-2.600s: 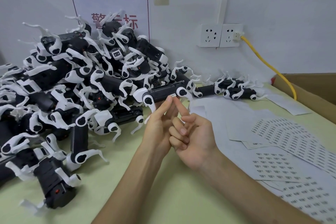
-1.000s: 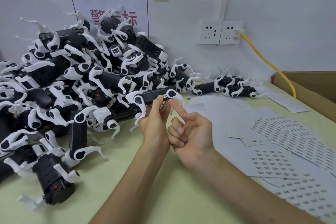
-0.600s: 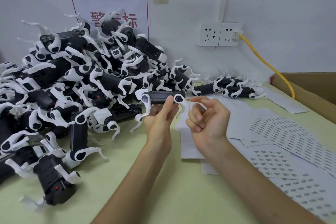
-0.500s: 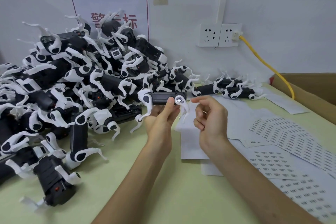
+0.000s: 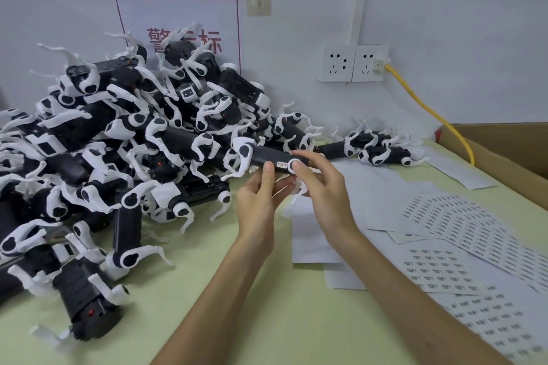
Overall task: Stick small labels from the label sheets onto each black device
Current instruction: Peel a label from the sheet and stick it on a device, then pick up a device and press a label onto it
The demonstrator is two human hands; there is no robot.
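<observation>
Both grips clamp one device (image 5: 268,158): left hand (image 5: 261,195) steadies it label-up while right hand (image 5: 318,184) holds its end.

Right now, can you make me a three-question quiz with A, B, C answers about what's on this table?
1. Where do the label sheets lie?
A. right of the hands
B. under the pile of devices
C. inside the cardboard box

2. What colour is the cable plugged into the wall socket?
A. blue
B. yellow
C. black

3. What is happening to the black device with the small label?
A. it lies alone on the table
B. it is in the box
C. both hands hold it

Answers: 1 A, the printed sheets spread over the table's right side. 2 B, a yellow cable runs down from the socket. 3 C, the left hand and the right hand grip it above the table.
</observation>
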